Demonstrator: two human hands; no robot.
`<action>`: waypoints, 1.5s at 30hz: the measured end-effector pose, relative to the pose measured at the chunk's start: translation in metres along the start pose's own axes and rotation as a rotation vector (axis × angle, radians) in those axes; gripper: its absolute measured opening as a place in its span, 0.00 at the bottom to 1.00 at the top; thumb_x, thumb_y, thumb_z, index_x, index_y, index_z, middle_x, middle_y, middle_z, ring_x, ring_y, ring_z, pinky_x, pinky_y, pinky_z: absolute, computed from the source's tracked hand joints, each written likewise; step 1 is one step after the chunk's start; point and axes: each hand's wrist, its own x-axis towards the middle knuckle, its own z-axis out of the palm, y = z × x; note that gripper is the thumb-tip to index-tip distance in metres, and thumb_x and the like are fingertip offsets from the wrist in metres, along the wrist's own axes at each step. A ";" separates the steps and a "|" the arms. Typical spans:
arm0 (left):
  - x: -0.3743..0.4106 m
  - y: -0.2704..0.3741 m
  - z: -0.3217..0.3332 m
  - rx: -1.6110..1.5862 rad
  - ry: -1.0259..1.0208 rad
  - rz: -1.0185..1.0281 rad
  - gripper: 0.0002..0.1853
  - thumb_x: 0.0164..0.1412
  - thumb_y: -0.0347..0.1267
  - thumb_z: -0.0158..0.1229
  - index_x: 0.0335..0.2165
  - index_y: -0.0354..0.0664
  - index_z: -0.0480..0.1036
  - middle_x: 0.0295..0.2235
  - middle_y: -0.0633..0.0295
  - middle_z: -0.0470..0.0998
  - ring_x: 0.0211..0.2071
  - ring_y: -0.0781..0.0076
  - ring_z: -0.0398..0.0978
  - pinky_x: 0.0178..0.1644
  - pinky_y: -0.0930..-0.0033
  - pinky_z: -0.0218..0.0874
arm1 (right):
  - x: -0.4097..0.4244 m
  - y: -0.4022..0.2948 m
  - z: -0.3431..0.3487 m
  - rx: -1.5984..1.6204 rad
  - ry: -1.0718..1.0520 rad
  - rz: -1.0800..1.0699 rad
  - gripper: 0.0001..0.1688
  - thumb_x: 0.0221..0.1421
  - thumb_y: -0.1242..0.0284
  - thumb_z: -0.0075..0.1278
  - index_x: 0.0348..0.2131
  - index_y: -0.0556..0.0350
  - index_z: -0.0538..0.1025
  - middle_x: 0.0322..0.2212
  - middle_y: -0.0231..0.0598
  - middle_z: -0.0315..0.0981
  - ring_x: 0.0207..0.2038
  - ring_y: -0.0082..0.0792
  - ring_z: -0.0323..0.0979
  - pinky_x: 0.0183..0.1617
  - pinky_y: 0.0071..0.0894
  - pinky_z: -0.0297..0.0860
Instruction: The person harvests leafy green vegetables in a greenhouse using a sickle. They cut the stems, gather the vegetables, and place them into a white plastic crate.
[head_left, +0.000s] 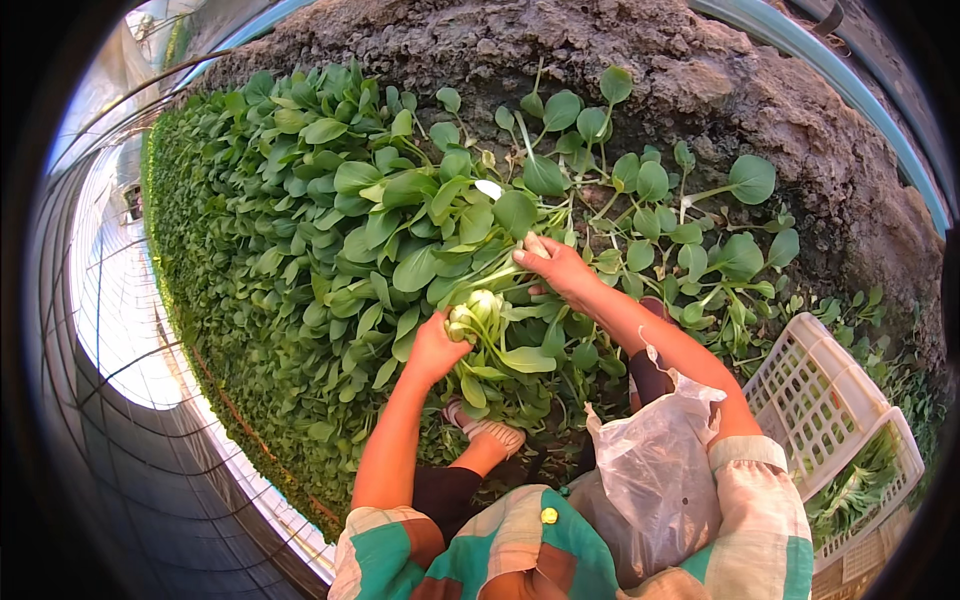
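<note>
My left hand (437, 345) is closed around the pale stem bases of several leafy green plants (480, 309) that look like bok choy. Up and to the right of it, my right hand (559, 266) pinches the pale stem of another such plant, whose round leaf (515, 214) points away from me. Some of my right fingers are hidden behind the hand and stems. Dense greens (322, 247) grow to the left of both hands. Sparser, lower plants (652, 225) stand to the right.
A white plastic crate (814, 390) holding greens stands at the lower right. A clear plastic bag (660, 465) lies over my lap. Rough bare soil (675, 67) borders the bed, with a blue pipe (847, 86) beyond. My sandalled foot (499, 435) is among the plants.
</note>
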 end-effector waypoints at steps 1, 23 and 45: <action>-0.007 0.009 0.004 0.012 0.021 0.053 0.33 0.37 0.27 0.61 0.47 0.38 0.63 0.36 0.52 0.74 0.37 0.61 0.73 0.43 0.68 0.62 | 0.000 0.003 -0.002 -0.044 0.011 -0.042 0.27 0.48 0.58 0.54 0.43 0.58 0.69 0.25 0.30 0.68 0.22 0.19 0.64 0.25 0.21 0.66; -0.153 0.002 -0.064 -1.077 0.164 0.546 0.37 0.45 0.32 0.66 0.52 0.39 0.58 0.47 0.64 0.67 0.47 0.75 0.65 0.52 0.71 0.56 | -0.223 -0.175 0.172 -1.313 -0.562 -0.611 0.12 0.45 0.68 0.54 0.28 0.58 0.71 0.19 0.36 0.66 0.22 0.24 0.62 0.28 0.27 0.61; -0.308 -0.035 -0.001 -1.923 0.535 0.806 0.21 0.50 0.23 0.55 0.45 0.37 0.63 0.38 0.59 0.72 0.39 0.70 0.71 0.44 0.69 0.64 | -0.307 -0.059 0.320 -1.228 -0.642 -0.948 0.13 0.48 0.78 0.54 0.37 0.59 0.73 0.26 0.26 0.70 0.29 0.13 0.64 0.34 0.15 0.63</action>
